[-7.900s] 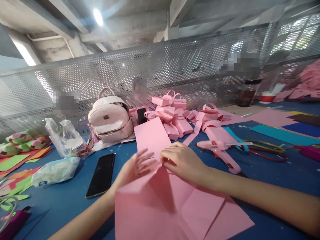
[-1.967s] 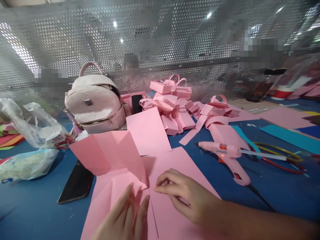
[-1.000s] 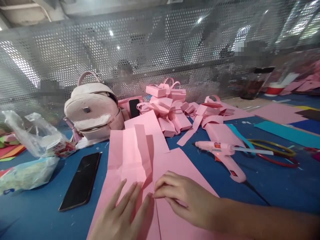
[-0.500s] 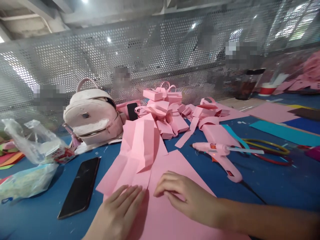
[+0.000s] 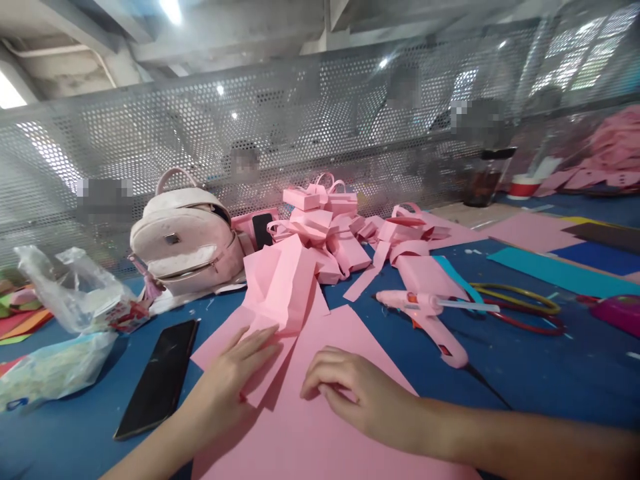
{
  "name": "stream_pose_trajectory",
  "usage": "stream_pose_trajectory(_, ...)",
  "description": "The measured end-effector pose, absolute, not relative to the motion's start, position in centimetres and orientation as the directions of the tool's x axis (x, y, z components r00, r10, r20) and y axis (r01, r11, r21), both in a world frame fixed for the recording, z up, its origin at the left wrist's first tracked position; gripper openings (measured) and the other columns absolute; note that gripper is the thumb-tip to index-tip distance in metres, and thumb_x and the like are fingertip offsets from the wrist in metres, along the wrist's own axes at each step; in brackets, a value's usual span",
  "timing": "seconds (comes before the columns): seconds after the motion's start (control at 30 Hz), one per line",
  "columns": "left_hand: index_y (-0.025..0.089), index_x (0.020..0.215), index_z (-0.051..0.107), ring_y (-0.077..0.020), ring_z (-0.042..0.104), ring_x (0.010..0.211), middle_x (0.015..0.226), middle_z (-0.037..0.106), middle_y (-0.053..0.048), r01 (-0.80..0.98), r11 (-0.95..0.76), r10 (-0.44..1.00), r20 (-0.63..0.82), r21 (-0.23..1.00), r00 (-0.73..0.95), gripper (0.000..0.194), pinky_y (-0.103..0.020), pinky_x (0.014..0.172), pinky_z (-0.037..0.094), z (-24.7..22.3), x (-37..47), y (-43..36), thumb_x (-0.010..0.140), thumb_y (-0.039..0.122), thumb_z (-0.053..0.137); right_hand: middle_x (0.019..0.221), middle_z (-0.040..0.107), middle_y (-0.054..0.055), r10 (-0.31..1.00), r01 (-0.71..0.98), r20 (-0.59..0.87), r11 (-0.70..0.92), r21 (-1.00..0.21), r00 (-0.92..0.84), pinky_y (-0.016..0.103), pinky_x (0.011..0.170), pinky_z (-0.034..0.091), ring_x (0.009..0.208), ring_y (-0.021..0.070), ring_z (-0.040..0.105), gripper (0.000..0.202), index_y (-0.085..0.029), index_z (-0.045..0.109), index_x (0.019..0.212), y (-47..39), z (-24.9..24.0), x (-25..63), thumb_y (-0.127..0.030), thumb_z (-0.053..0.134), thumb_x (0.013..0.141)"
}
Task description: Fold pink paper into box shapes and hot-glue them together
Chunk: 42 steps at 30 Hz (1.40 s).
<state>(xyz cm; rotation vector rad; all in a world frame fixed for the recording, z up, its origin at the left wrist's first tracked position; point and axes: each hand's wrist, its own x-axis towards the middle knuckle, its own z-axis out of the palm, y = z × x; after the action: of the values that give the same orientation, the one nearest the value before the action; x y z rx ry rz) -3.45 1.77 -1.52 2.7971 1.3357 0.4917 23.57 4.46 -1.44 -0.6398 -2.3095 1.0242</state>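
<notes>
My left hand [image 5: 233, 373] lies on a creased, folded pink paper [image 5: 283, 293], its fingers stretched out over the lower part. The thumb is mostly hidden at the paper's near edge. This folded piece rests partly on a larger flat pink sheet [image 5: 320, 433] and casts a shadow on it. On the flat sheet rests my right hand [image 5: 355, 393], fingers loosely bent, a gap between thumb and forefinger, nothing in it. To its right is a pink hot glue gun [image 5: 425, 313] with a clear glue stick in its back.
Behind the paper sits a heap of pink paper pieces [image 5: 330, 227], with a pale pink backpack [image 5: 183, 240] beside it. A black phone [image 5: 157, 377] and a plastic bag [image 5: 60, 367] lie left. Coloured sheets [image 5: 565, 267] and a purple object [image 5: 617, 313] are right. A perforated metal screen [image 5: 310, 133] stands behind.
My left hand has moved up and forward over the folded paper, whose near edge now shows beside the fingers. My right hand has stayed nearly in place. The view has shifted slightly.
</notes>
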Motion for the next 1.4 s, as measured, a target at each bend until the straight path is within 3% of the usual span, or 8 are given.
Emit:
stream_pose_trajectory(0.3,0.021,0.139,0.062,-0.0224,0.065,0.129,0.139,0.069,-0.01,0.705,-0.61,0.779,0.435,0.361,0.451,0.057,-0.039,0.105,0.056,-1.4,-3.6,1.9,0.09,0.0,0.041,0.097,0.07,0.0,0.79,0.228,0.138,0.333,-0.915,-0.597,0.027,0.076,0.046,0.086,0.0151,0.062,0.015,-0.022,0.063,0.098,4.5,-1.8,24.1,-0.012,0.053,0.093)
stream_pose_trajectory(0.4,0.022,0.14,0.061,-0.0231,0.067,0.126,0.136,0.071,-0.01,0.688,-0.639,0.742,0.51,0.344,0.435,0.053,-0.036,0.102,0.058,-0.8,-2.6,0.7,0.094,0.004,0.041,0.104,0.068,0.001,0.814,0.185,0.174,0.325,-0.928,-0.554,0.029,0.08,0.047,0.092,0.0164,0.062,0.009,-0.024,0.059,0.105,4.5,-2.0,24.1,-0.028,0.058,0.098)
stream_pose_trajectory(0.53,0.026,0.153,0.048,-0.0235,0.067,0.127,0.14,0.067,-0.011,0.68,-0.668,0.715,0.513,0.301,0.475,0.064,-0.034,0.1,0.059,-0.9,-1.3,-1.0,0.093,0.004,0.041,0.116,0.064,0.004,0.873,0.149,0.204,0.296,-0.943,-0.442,0.031,0.081,0.051,0.085,0.0156,0.061,0.033,-0.025,0.052,0.119,4.9,-2.3,24.0,-0.035,0.068,0.092)
stream_pose_trajectory(0.73,0.024,0.162,0.029,-0.0232,0.063,0.131,0.144,0.063,-0.013,0.631,-0.739,0.66,0.442,0.235,0.608,0.074,-0.035,0.104,0.057,-2.2,-1.4,-2.5,0.091,0.003,0.039,0.111,0.067,0.004,0.875,0.099,0.233,0.301,-0.948,-0.425,0.034,0.089,0.052,0.098,0.02,0.064,0.035,-0.025,0.054,0.117,5.5,-2.8,23.8,-0.028,0.072,0.087)
stream_pose_trajectory(0.9,0.02,0.162,0.024,-0.0271,0.067,0.126,0.132,0.071,-0.017,0.657,-0.746,0.61,0.506,0.108,0.61,0.065,-0.042,0.111,0.051,-3.2,-1.6,-2.9,0.102,0.022,0.049,0.112,0.066,0.003,0.867,0.12,0.221,0.303,-0.945,-0.447,0.034,0.088,0.05,0.095,0.0196,0.062,0.03,-0.024,0.058,0.114,5.4,-2.7,23.9,-0.025,0.07,0.087)
stream_pose_trajectory(1.1,0.012,0.142,0.046,-0.0234,0.07,0.113,0.112,0.075,-0.018,0.538,-0.838,0.494,0.554,0.097,0.67,0.037,-0.041,0.107,0.049,-2.2,-0.9,-2.5,0.109,0.021,0.03,0.103,0.064,0.001,0.839,0.117,0.253,0.347,-0.93,-0.482,0.03,0.08,0.046,0.089,0.0177,0.059,0.019,-0.023,0.061,0.103,5.2,-2.2,23.9,-0.021,0.069,0.086)
stream_pose_trajectory(1.27,0.012,0.123,0.056,-0.0201,0.067,0.074,0.09,0.074,-0.013,0.546,-0.835,0.502,0.502,0.068,0.704,0.038,-0.031,0.069,0.051,-1.3,-0.7,-2.6,0.111,0.028,0.024,0.103,0.065,0.002,0.799,0.107,0.301,0.411,-0.905,-0.521,0.028,0.078,0.046,0.087,0.0166,0.059,0.014,-0.023,0.062,0.105,5.2,-2.1,24.0,-0.027,0.068,0.093)
stream_pose_trajectory(1.4,0.015,0.125,0.055,-0.0184,0.067,0.074,0.087,0.074,-0.009,0.503,-0.861,0.44,0.601,0.072,0.667,0.03,-0.03,0.076,0.051,-1.7,-0.7,-2.0,0.108,0.016,0.03,0.102,0.065,0.002,0.73,0.074,0.454,0.564,-0.822,-0.511,0.026,0.078,0.046,0.09,0.0167,0.06,0.017,-0.024,0.063,0.105,5.3,-2.0,24.3,-0.036,0.069,0.096)
